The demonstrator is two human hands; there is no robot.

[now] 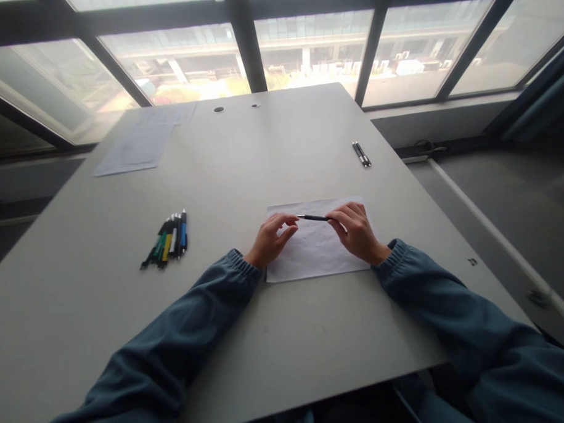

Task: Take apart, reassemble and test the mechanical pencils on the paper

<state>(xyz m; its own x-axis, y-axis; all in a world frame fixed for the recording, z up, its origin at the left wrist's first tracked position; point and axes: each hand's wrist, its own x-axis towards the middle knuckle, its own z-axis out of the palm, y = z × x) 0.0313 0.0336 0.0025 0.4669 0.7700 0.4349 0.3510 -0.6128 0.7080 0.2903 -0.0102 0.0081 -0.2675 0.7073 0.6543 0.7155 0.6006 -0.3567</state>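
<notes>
Far-left corner of the desk: loose printed sheets, lying flat. Toward the left edge, nearer the person: a bunch of pens side by side, touching, with green, yellow, white, blue and black barrels. Near-middle of the desk: left hand, fingers curled, fingertips at the free end of a black pen; cannot tell whether they pinch it or only meet it. The pen is held level, crosswise, just above the far part of a white sheet of paper that lies flat on the desk under both hands. Right hand grasps the pen's other end between thumb and fingertips. By the right edge, further back: two black pens, side by side, well apart from the hands.
</notes>
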